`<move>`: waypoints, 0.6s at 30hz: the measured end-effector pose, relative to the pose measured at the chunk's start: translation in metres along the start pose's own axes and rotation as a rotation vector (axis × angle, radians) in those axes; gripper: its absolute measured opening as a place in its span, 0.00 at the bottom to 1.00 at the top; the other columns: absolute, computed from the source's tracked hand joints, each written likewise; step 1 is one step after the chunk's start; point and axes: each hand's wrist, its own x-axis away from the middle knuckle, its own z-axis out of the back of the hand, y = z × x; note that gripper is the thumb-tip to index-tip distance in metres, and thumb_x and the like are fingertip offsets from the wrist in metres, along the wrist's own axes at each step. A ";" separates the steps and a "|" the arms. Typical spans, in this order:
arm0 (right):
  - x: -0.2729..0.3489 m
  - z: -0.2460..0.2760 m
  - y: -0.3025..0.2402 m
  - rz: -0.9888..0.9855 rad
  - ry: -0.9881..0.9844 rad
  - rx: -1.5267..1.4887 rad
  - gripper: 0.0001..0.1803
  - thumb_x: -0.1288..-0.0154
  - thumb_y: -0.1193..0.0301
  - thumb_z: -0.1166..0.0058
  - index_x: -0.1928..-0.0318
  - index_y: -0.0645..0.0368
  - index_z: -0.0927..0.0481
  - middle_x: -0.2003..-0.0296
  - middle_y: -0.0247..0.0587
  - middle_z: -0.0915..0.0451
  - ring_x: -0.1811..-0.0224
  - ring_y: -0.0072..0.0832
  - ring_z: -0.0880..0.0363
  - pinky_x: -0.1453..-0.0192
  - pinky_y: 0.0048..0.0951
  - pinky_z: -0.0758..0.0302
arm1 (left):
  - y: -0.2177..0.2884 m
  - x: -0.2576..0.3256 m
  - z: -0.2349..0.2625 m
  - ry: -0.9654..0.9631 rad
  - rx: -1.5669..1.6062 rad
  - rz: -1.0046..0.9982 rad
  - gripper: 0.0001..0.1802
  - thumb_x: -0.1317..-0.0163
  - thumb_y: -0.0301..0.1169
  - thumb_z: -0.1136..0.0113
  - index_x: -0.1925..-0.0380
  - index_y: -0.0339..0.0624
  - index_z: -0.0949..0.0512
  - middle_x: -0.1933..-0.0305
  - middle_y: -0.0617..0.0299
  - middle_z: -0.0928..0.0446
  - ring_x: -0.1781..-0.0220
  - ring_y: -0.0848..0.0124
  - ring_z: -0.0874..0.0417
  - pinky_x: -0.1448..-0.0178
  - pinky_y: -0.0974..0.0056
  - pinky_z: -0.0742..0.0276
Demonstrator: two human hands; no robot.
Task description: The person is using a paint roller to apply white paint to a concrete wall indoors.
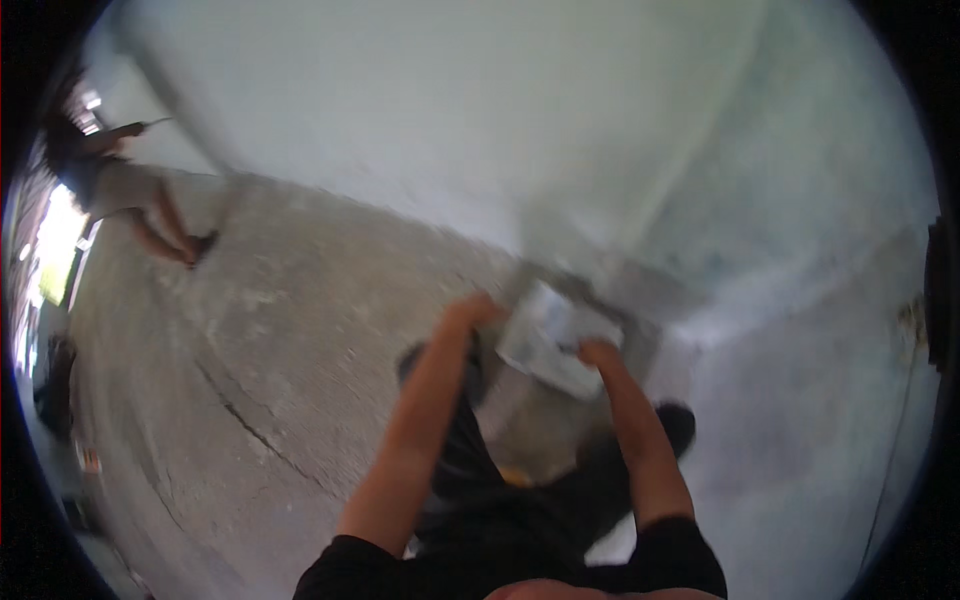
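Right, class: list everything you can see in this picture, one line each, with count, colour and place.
Block: one, pale grey, blurred, held at the foot of the wall.
Wall: one, whitish, across the top.
Floor: one, grey concrete, cracked, lower left.
Other person: one, far left, by the wall.
Shoes: two, dark, on the floor below the block.
Left hand: one, on the block's left edge.
Right hand: one, on the block's right side.

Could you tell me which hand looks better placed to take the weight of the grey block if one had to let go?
Probably the right hand: it sits against the near edge of the grey block. The left hand is at its far left side. The picture is blurred, so neither grip is clear.
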 end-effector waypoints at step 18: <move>0.020 0.029 -0.037 0.023 0.015 -0.102 0.16 0.25 0.57 0.50 0.49 0.51 0.16 0.53 0.46 0.14 0.48 0.48 0.16 0.45 0.51 0.21 | 0.006 0.002 0.012 -0.086 0.111 0.141 0.40 0.34 0.59 0.41 0.35 0.37 0.26 0.31 0.41 0.25 0.28 0.47 0.26 0.27 0.47 0.32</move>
